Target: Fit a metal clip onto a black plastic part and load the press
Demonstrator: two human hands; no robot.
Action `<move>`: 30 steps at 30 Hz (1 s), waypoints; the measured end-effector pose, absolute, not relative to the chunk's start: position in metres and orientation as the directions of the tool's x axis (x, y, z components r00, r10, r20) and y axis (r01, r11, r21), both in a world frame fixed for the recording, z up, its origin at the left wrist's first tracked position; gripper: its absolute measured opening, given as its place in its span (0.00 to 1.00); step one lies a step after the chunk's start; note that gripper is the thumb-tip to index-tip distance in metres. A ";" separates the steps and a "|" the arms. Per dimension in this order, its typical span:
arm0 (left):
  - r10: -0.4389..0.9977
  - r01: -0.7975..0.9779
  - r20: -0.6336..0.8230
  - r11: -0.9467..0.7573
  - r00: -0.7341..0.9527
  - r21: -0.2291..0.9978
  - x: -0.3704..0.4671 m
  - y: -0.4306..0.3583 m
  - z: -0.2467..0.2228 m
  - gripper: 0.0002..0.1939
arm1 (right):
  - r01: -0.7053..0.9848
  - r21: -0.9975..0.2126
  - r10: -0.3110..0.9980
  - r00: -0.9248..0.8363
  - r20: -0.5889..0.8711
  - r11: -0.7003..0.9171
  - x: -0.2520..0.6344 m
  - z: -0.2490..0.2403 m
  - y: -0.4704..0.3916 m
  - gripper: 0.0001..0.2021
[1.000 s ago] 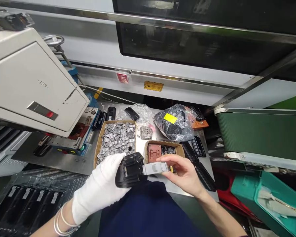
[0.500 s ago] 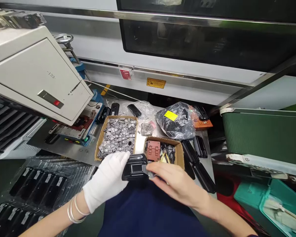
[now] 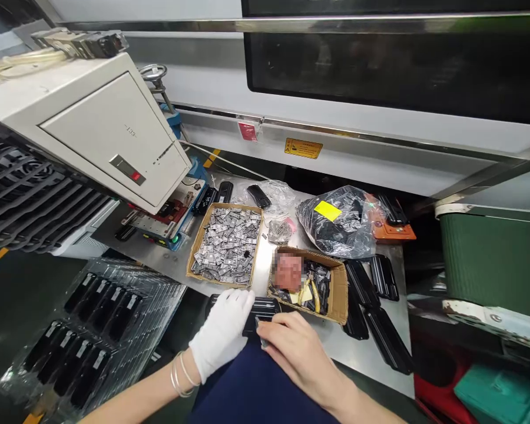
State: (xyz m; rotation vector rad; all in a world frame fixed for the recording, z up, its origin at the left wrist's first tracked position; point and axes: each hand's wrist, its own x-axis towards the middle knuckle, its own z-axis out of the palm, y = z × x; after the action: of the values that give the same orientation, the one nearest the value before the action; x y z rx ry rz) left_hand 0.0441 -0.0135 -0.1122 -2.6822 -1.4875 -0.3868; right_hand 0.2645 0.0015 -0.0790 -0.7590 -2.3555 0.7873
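My left hand [image 3: 223, 333], in a white glove, grips a black plastic housing [image 3: 265, 309] at the table's near edge, above my lap. My bare right hand [image 3: 294, 350] lies over the housing's right end, fingers pressed on a grey metal piece [image 3: 260, 338] that is almost wholly hidden beneath them. Just beyond the hands sit a cardboard box of small grey metal parts [image 3: 227, 244] and a second cardboard box [image 3: 335, 288] with mixed dark and yellow bits.
A beige machine [image 3: 92, 126] overhangs the table at left, with a red and blue fixture [image 3: 168, 215] under it. Clear trays of black parts [image 3: 97, 321] are stacked low at left. A plastic bag of parts [image 3: 340, 221] and loose black housings [image 3: 382, 280] lie at right.
The grey metal piece, held out to the right of the housing before, has gone into it under my right hand. Both hands and the housing moved down toward my lap; the view swung left.
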 end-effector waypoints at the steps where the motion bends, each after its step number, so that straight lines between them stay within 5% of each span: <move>1: 0.835 0.845 0.226 -0.530 0.502 0.079 0.045 -0.013 -0.113 0.32 | 0.341 -0.639 0.633 -0.713 0.302 0.689 0.261 -0.081 0.002 0.09; 12: 0.846 0.838 0.249 -0.518 0.472 0.171 0.028 0.010 -0.101 0.24 | 0.287 -0.673 0.688 -0.563 0.457 0.682 0.271 -0.106 0.027 0.09; 20: 0.815 0.849 0.352 -0.520 0.460 0.096 0.032 0.013 -0.094 0.28 | 0.471 -0.583 0.738 -0.280 0.614 0.662 0.263 -0.130 0.017 0.11; 22: 0.806 0.858 0.388 -0.509 0.447 0.068 0.032 0.014 -0.096 0.28 | 0.376 -0.802 0.884 -0.143 0.444 0.464 0.256 -0.137 0.015 0.10; 24: 0.801 0.864 0.395 -0.503 0.450 0.034 0.030 0.017 -0.099 0.27 | 0.203 -0.974 0.993 -0.079 0.086 0.101 0.249 -0.140 0.017 0.16; 26: 0.785 0.851 0.390 -0.525 0.481 0.006 0.026 0.020 -0.102 0.27 | 0.083 -0.984 0.970 -0.176 -0.169 -0.157 0.244 -0.140 0.022 0.21; 30: 0.705 0.784 0.404 -0.619 0.583 -0.052 0.017 0.029 -0.112 0.24 | 0.084 -0.975 0.906 -0.361 -0.222 -0.206 0.244 -0.135 0.027 0.10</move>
State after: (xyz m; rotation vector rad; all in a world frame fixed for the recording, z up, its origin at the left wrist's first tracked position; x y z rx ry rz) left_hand 0.0166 0.0290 -0.1116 -2.5895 -1.2369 -0.5127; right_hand 0.2438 0.0269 -0.1347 -1.2039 -1.4080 1.6372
